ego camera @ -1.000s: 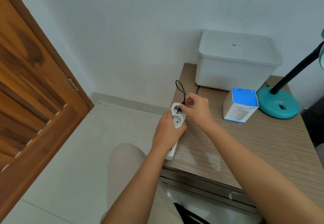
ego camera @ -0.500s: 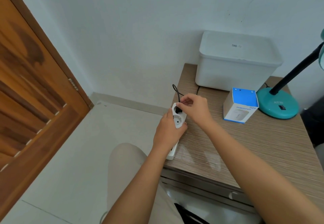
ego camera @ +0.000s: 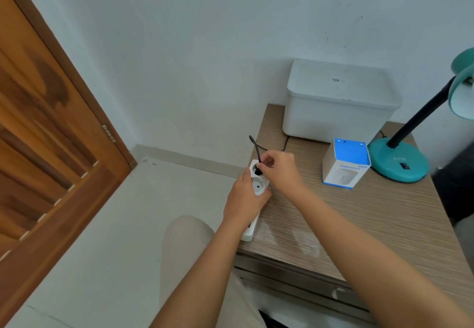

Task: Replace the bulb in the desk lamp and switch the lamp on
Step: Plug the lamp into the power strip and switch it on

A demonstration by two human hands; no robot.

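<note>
A white power strip (ego camera: 258, 187) lies along the left edge of the wooden desk (ego camera: 359, 220). My left hand (ego camera: 243, 199) grips the strip around its middle. My right hand (ego camera: 279, 171) pinches the black plug (ego camera: 257, 171), which sits in the far socket of the strip. Its black cord (ego camera: 255, 145) loops up and runs back behind the white bin. The teal desk lamp stands at the right, with its round base (ego camera: 398, 163), black neck (ego camera: 420, 114) and teal shade (ego camera: 463, 89) cut off by the frame edge. No bulb is visible.
A white lidded bin (ego camera: 338, 101) stands at the back of the desk against the wall. A blue-and-white humidifier box (ego camera: 346, 166) sits beside the lamp base. A wooden door (ego camera: 46, 148) is at the left. My knee (ego camera: 187, 250) is below the desk's edge, drawers under it.
My right hand has pushed the plug down from just above the far socket into it. My left hand has kept its hold on the strip.
</note>
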